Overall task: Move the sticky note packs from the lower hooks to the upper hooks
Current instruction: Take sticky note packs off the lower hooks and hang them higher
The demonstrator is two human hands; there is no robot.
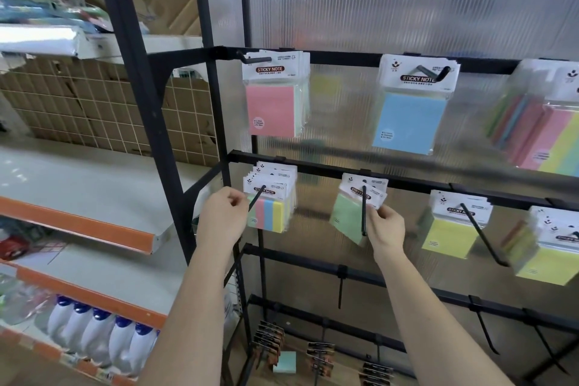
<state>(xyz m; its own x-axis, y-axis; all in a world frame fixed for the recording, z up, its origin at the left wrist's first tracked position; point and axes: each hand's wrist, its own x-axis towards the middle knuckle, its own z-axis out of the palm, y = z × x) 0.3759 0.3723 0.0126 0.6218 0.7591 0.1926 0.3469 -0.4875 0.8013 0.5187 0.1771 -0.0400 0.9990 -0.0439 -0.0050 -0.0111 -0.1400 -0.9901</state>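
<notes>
Sticky note packs hang on black hooks in two rows. On the upper row are a pink pack [274, 100], a blue pack [410, 113] and a multicolour pack [545, 131]. On the lower row several striped packs [272, 197] hang at the left, and my left hand [224, 216] pinches the front one's left edge. My right hand [387, 226] pinches the header card of a green pack [347, 213], tilted on its hook [364, 210]. Yellow packs [451, 226] hang further right.
A black frame post [147, 122] stands left of the display, with orange-edged shelves [81, 226] and white bottles [103, 341] beyond it. Bare hooks jut out from lower bars [482, 326]. Small dark packs [269, 341] hang near the floor.
</notes>
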